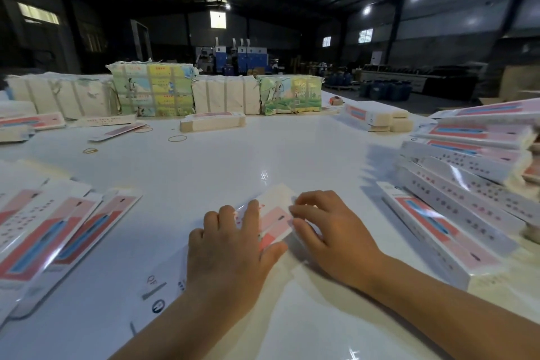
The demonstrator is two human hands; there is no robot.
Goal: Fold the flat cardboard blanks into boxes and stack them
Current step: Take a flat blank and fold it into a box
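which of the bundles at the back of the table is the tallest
The green and yellow printed bundle, second from the left. Its top stands above the plain cream bundles and the smaller green one on the right.

Left hand [230, 254] hides the middle of the flat pink-and-white cardboard blank [273, 215]; fanned blanks [43, 231] leave the frame's left edge.

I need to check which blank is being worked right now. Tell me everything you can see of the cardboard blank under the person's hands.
The cardboard blank is a glossy white printed card with pink and red panels and a small dark mark. It lies on the white table, near its front edge, partly folded. The left hand rests flat over its near part; the right hand curls its fingers onto its right edge. Its near end is hidden.
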